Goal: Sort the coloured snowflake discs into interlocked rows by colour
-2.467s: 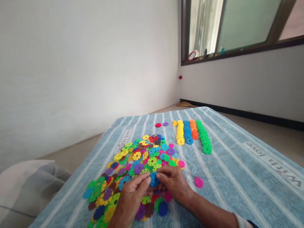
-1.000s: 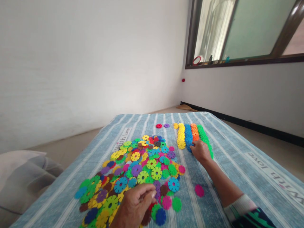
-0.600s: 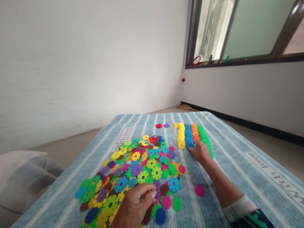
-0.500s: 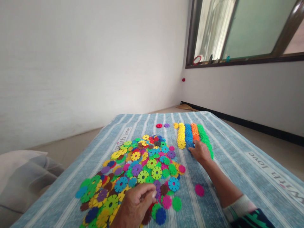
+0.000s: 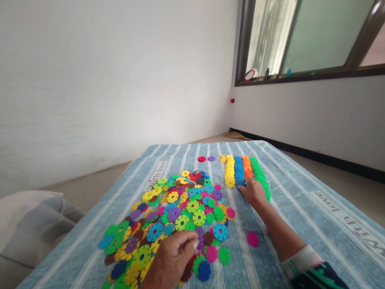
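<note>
My right hand (image 5: 252,190) is at the near end of the row of overlapping blue notched discs (image 5: 239,170), its fingertips closed on a blue disc there. Rows of yellow discs (image 5: 229,170), orange discs (image 5: 247,165) and green discs (image 5: 259,176) lie alongside. My left hand (image 5: 176,257) hovers over the near part of a loose pile of mixed-colour flower-shaped discs (image 5: 182,223). Its thumb and fingers are pinched together; whatever they may hold is hidden.
A red disc (image 5: 201,159), a purple disc (image 5: 211,158) and a golden disc (image 5: 223,158) lie toward the far edge. One pink disc (image 5: 252,239) sits apart at the right. A striped blue cloth (image 5: 288,192) covers the table; sheer white fabric (image 5: 33,228) stands at the left.
Both hands stay almost where they were. The right fingertips remain at the near end of the blue row, and the view has shifted very slightly.
</note>
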`<state>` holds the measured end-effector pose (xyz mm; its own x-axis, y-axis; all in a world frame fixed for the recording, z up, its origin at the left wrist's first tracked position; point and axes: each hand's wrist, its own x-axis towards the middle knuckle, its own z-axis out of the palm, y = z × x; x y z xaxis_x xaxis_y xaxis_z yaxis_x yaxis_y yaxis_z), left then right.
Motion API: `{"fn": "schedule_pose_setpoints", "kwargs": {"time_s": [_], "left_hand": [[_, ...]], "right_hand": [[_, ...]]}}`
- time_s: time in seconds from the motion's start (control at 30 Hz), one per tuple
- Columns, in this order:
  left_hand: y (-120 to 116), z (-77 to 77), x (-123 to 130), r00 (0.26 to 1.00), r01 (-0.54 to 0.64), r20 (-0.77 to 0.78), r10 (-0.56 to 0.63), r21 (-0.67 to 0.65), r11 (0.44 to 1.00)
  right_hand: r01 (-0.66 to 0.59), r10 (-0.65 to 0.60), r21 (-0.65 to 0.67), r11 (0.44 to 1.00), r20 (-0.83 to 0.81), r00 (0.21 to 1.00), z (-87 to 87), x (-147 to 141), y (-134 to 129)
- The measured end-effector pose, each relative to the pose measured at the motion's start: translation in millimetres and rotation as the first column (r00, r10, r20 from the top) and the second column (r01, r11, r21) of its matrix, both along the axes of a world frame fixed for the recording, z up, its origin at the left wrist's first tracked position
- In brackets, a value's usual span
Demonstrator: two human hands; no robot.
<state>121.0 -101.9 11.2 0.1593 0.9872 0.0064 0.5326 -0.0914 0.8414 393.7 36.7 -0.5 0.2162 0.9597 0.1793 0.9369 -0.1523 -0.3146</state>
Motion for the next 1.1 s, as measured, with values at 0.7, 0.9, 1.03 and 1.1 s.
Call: {"fn": "schedule_pose_setpoints", "kwargs": {"time_s": [0.7, 0.9, 1.03, 1.1], "left_hand": [[-12.7, -1.8, 6.2, 0.942, 0.212, -0.324, -0.088, 0.369, 0.905], [-16.7, -5.5, 10.9, 0.941, 0.242, -0.325, -0.094, 0.454, 0.857], [-17.7, -10.9, 13.1, 0.929, 0.288, -0.353, -0.115, 0.490, 0.822], [-18.2, -12.5, 13.7, 0.917, 0.310, -0.380, -0.121, 0.488, 0.816]], "right_hand": [[-0.579, 0.545, 0.238, 0.780, 0.195, 0.815, -23.9, -57.7, -103.1], [-0.606, 0.581, 0.325, 0.726, 0.181, 0.794, -36.8, -49.2, -105.9], [-0.620, 0.600, 0.333, 0.711, 0.172, 0.781, -43.0, -44.6, -104.7], [-0.624, 0.608, 0.340, 0.703, 0.169, 0.776, -44.0, -43.2, -104.8]]}}
